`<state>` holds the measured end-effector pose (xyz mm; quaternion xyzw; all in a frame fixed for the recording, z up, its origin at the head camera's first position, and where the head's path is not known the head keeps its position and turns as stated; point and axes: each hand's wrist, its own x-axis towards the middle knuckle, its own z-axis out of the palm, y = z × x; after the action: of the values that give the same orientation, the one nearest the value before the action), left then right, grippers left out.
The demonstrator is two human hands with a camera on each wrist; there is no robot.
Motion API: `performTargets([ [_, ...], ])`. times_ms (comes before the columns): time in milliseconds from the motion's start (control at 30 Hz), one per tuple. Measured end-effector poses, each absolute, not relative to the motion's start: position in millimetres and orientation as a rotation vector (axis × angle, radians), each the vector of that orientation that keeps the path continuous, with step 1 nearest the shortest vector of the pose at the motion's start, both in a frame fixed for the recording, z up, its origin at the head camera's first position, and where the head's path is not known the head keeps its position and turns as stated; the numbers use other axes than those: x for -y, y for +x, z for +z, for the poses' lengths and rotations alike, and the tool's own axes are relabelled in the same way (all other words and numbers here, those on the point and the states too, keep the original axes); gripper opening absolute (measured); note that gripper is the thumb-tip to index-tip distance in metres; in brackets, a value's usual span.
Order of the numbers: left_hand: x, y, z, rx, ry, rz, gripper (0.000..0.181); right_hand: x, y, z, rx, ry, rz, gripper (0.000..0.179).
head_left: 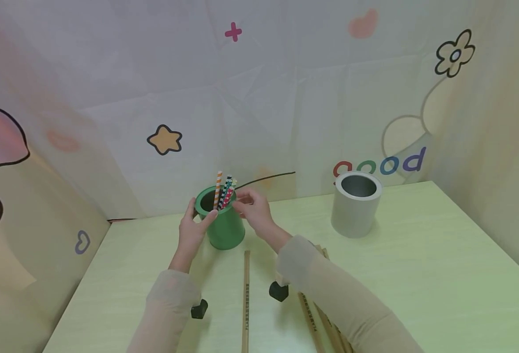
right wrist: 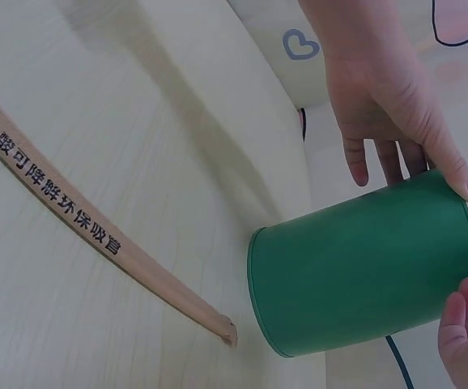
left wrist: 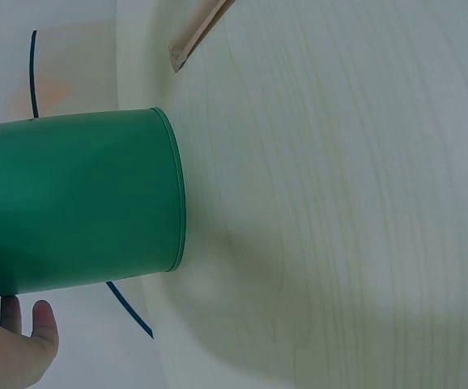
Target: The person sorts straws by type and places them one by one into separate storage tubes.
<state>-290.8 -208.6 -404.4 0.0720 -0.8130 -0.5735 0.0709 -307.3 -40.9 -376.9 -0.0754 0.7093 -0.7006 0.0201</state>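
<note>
A green cup (head_left: pixel 226 228) stands upright on the table near the back wall, several patterned straws (head_left: pixel 224 193) leaning in it toward its right side. My left hand (head_left: pixel 192 235) grips the cup at its left, thumb over the near rim and fingers along the side. At the right of the rim is my right hand (head_left: pixel 257 211), its bent fingertips close beside the straws. In the right wrist view those fingertips lie against the cup near its mouth; whether they pinch a straw is hidden. A paper-wrapped straw (right wrist: pixel 96 223) lies on the table before the cup.
A white cup (head_left: pixel 354 215) with a dark inside stands farther right. More paper-wrapped straws (head_left: pixel 310 318) lie under my right forearm. The light wooden table (head_left: pixel 440 274) meets a cloth backdrop (head_left: pixel 259 108) with printed drawings at the back and sides.
</note>
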Motion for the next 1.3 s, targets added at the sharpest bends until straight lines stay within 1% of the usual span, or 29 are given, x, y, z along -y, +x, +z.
performTargets([
  [233,208,-290,-405,2.453,0.226,-1.733,0.084,36,-304,-378,-2.206,-0.278,-2.145,0.026],
  [567,207,-288,-403,2.462,0.209,-1.701,0.083,12,-296,-377,-2.288,-0.385,-2.032,0.028],
  [667,207,-287,-403,2.465,0.203,-1.699,0.083,3,-291,-378,-2.257,-0.397,-2.042,0.026],
  [967,207,-288,-405,2.465,0.223,-1.695,0.083,-34,-277,-380,-2.129,-0.427,-2.111,0.029],
  [1300,207,-289,-405,2.466,0.226,-1.707,0.084,-76,-277,-371,-2.140,-0.568,-2.116,0.034],
])
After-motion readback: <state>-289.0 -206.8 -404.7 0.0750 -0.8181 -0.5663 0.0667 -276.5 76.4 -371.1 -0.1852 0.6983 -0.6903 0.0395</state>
